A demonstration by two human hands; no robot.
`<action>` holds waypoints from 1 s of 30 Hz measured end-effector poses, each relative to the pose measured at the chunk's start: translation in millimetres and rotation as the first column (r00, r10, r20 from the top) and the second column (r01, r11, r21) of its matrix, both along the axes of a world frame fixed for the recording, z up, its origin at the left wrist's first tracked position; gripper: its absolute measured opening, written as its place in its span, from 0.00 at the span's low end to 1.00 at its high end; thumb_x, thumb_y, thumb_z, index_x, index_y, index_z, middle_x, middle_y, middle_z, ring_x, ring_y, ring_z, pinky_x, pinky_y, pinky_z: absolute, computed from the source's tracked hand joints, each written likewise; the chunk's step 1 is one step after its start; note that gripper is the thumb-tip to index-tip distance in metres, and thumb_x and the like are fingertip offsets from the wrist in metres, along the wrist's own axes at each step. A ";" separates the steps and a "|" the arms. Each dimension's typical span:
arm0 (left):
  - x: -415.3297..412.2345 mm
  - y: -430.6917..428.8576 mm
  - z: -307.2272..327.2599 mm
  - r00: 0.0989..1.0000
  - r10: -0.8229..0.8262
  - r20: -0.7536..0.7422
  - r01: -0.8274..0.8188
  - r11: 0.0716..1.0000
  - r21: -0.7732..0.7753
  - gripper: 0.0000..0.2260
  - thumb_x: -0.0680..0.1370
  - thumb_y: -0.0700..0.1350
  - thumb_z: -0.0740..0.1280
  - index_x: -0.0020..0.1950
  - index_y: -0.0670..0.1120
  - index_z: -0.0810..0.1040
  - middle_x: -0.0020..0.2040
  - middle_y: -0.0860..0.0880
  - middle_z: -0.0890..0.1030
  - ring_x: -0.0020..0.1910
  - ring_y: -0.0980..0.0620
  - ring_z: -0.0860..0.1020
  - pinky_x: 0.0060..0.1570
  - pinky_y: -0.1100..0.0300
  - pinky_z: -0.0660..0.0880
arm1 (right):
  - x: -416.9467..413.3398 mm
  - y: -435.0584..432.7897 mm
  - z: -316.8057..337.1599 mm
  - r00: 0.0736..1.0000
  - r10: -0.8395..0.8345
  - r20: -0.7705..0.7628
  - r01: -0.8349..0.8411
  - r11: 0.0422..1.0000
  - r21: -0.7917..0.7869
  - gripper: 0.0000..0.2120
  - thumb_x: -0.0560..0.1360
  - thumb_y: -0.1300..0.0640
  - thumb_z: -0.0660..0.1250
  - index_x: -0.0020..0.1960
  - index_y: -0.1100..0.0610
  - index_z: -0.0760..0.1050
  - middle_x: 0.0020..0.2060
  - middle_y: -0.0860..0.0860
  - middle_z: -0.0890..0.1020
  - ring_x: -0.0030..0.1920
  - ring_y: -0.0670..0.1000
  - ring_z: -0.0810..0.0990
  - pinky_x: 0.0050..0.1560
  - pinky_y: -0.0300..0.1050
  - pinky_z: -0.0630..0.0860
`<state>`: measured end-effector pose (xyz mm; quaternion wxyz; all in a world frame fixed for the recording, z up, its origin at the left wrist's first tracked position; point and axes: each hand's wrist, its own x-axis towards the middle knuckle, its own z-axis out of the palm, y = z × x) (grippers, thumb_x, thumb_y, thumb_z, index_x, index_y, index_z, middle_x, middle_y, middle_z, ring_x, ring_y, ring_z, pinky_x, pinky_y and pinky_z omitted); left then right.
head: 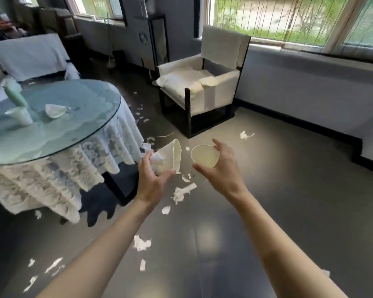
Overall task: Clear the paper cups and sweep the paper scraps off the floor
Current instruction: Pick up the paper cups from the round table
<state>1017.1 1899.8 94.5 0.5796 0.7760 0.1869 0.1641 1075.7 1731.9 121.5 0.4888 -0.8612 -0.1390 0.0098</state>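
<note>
- My left hand has its fingers curled round a tipped cup, mouth facing right; my right hand pinches a second cup by its wall, mouth toward me; both cups are held above the floor, near each other
- I'd nest one in the other to free a hand; grip lightly, since thin paper crushes
- Something crumpled may sit against the tipped cup; too blurred to tell
- Two more cups lie on the glass worktop; paper scraps litter the floor underfoot; the armchair narrows the way ahead
</note>
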 end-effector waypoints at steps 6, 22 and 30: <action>181.7 91.7 -7.8 1.000 0.001 0.012 -0.001 0.999 0.032 0.38 0.67 0.51 0.70 0.74 0.46 0.59 0.64 0.53 0.61 0.66 0.52 0.64 0.61 0.62 0.66 | 173.5 86.9 -3.4 1.000 0.001 0.028 -0.001 1.000 -0.020 0.40 0.69 0.51 0.76 0.75 0.57 0.60 0.68 0.53 0.68 0.67 0.50 0.67 0.66 0.37 0.62; 670.5 314.7 -8.7 0.975 0.222 0.007 -0.222 0.975 -0.022 0.39 0.64 0.54 0.66 0.73 0.48 0.61 0.66 0.50 0.63 0.60 0.56 0.66 0.50 0.73 0.65 | 696.2 326.3 -3.9 0.977 0.208 -0.048 -0.212 0.971 -0.113 0.41 0.70 0.51 0.75 0.76 0.53 0.57 0.69 0.52 0.67 0.69 0.51 0.65 0.70 0.47 0.64; 895.4 487.5 -27.0 0.971 0.240 -0.002 -0.239 0.969 -0.060 0.35 0.73 0.44 0.72 0.75 0.46 0.58 0.68 0.51 0.60 0.62 0.56 0.64 0.41 0.79 0.67 | 933.9 512.5 -14.5 0.970 0.241 -0.020 -0.241 0.969 -0.043 0.40 0.71 0.51 0.74 0.76 0.53 0.56 0.70 0.50 0.65 0.69 0.51 0.65 0.70 0.46 0.64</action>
